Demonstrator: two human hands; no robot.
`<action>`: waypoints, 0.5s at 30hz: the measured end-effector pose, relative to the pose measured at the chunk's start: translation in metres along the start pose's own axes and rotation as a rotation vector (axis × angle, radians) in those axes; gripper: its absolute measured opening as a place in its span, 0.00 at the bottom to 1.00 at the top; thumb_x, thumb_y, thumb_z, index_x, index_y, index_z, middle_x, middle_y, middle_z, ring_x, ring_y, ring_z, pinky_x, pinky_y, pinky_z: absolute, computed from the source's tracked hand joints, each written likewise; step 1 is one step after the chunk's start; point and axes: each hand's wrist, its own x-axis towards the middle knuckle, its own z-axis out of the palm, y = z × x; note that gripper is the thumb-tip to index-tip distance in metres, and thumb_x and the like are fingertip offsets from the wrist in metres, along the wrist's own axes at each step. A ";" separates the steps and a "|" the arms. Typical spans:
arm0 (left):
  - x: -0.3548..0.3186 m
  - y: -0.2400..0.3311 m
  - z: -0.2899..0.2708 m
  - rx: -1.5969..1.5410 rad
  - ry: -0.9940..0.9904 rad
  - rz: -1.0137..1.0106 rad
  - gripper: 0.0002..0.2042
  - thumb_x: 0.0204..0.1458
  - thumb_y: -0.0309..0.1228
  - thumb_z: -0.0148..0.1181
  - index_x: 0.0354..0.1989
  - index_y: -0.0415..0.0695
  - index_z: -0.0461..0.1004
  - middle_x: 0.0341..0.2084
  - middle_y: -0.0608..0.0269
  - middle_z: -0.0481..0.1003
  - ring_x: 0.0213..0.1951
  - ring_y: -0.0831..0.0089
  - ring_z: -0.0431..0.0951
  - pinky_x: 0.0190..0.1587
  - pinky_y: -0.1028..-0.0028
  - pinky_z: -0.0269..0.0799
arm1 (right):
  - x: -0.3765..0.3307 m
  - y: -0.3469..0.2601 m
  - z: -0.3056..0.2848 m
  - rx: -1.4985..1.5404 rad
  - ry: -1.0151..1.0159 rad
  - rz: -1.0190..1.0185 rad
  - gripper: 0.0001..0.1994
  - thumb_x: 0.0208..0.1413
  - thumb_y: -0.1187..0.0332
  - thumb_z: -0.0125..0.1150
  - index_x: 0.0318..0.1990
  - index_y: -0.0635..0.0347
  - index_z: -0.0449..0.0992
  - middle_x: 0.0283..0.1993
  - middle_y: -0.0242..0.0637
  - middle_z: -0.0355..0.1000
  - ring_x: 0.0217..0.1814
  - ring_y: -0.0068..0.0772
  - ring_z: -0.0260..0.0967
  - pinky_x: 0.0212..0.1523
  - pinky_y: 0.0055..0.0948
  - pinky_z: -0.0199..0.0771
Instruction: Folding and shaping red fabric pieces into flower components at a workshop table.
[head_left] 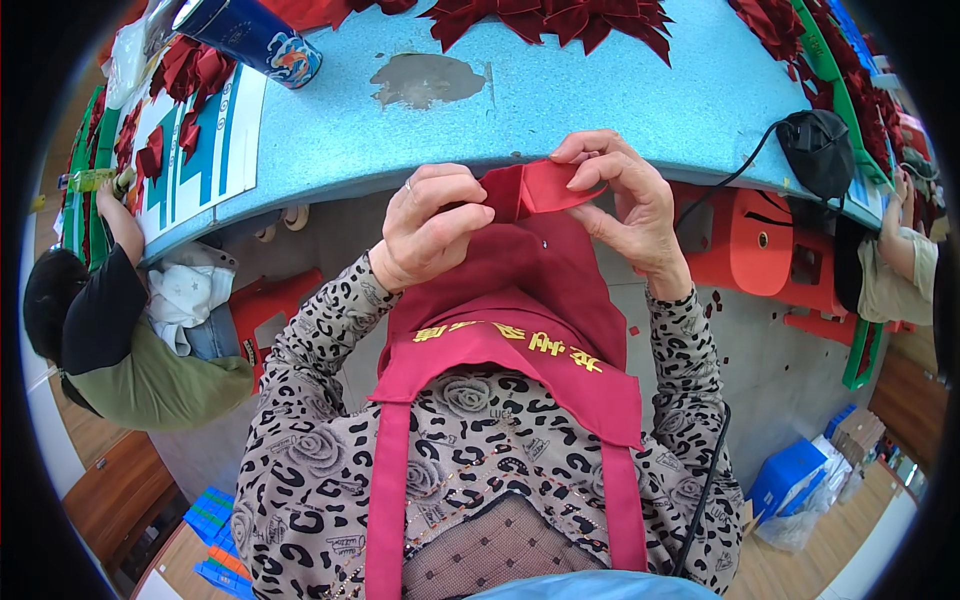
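A small folded piece of red velvet fabric point(528, 189) is stretched between my hands, just off the table's near edge. Its left part is dark and plush, while the right part shows a brighter, smoother side and a curved edge. My left hand point(432, 218) is closed with fingers curled, gripping the dark end. At the other end, my right hand point(628, 196) pinches the brighter part between thumb and fingers. Below the fabric hangs my dark red apron point(545, 275).
The light blue table point(560, 110) curves ahead, holding dark red velvet pieces point(560, 22), a blue tumbler point(250, 45) and a black pouch point(815, 152) with a cord. Red stools point(750, 245) stand beneath. One person point(140, 330) works at left; another person's arm point(900, 250) shows at right.
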 end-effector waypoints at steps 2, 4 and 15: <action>0.000 0.000 -0.001 0.006 0.013 -0.011 0.18 0.29 0.13 0.59 0.33 0.41 0.72 0.33 0.58 0.70 0.31 0.62 0.74 0.31 0.71 0.71 | 0.001 0.000 -0.001 0.008 0.003 0.017 0.11 0.40 0.81 0.64 0.33 0.61 0.72 0.47 0.42 0.68 0.52 0.32 0.65 0.54 0.30 0.63; 0.000 0.000 -0.001 -0.006 0.016 -0.017 0.18 0.29 0.12 0.59 0.33 0.41 0.72 0.33 0.58 0.71 0.31 0.63 0.74 0.31 0.71 0.71 | 0.003 0.000 -0.001 -0.032 -0.032 -0.037 0.09 0.42 0.80 0.64 0.33 0.61 0.72 0.47 0.43 0.68 0.51 0.32 0.65 0.53 0.29 0.64; -0.002 0.000 0.000 -0.139 0.082 -0.202 0.18 0.32 0.09 0.58 0.34 0.40 0.71 0.31 0.57 0.71 0.32 0.65 0.74 0.31 0.74 0.70 | 0.007 0.004 0.005 -0.007 -0.021 0.006 0.05 0.48 0.76 0.61 0.32 0.63 0.72 0.44 0.43 0.70 0.48 0.31 0.67 0.48 0.27 0.67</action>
